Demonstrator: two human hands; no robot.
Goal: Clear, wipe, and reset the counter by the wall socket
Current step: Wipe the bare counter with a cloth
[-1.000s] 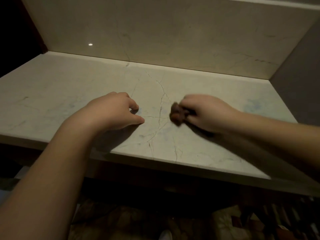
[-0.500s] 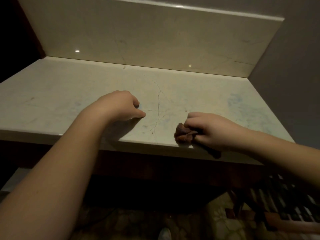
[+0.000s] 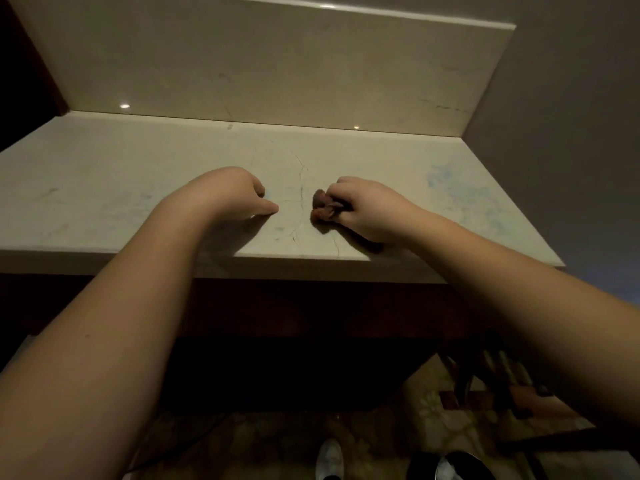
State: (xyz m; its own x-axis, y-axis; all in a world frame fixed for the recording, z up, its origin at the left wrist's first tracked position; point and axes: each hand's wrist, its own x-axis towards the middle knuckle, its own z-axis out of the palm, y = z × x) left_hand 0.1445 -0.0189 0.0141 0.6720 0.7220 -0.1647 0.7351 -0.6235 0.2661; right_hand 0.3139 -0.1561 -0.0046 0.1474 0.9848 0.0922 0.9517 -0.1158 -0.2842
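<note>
Right hand (image 3: pixel 369 211) grips a small bunched brown cloth (image 3: pixel 322 206), fingers curled round it; the wad sticks out past the knuckles toward centre and sits pressed on the desk (image 3: pixel 104 188). Left hand (image 3: pixel 230 194) holds nothing: fingers curled under in a loose fist, thumb pointing right, knuckles and thumb resting on the desk surface. The two hands are near each other, apart, with a thin dark vein in the stone running between them.

Cloth position: centre of the desk, nearer the front edge than the back, just right of the vein, touching the top.

Desk: pale cream stone slab, faint bluish smears at the right side and lighter ones at the left. A few hairline cracks branch out from the vein toward the front edge. Backsplash (image 3: pixel 277 64) of matching stone stands upright along the rear, with two small bright light reflections near its base. Plain grey wall (image 3: pixel 571 98) closes the right side; dark opening at the far left.

Both bare forearms reach in from the bottom corners. Dark cabinet front below the slab. Patterned floor (image 3: pixel 433 403) under it, with white shoe (image 3: pixel 329 457) tips at the bottom edge. Dim, warm lighting; detail below the desk is hard to read.
</note>
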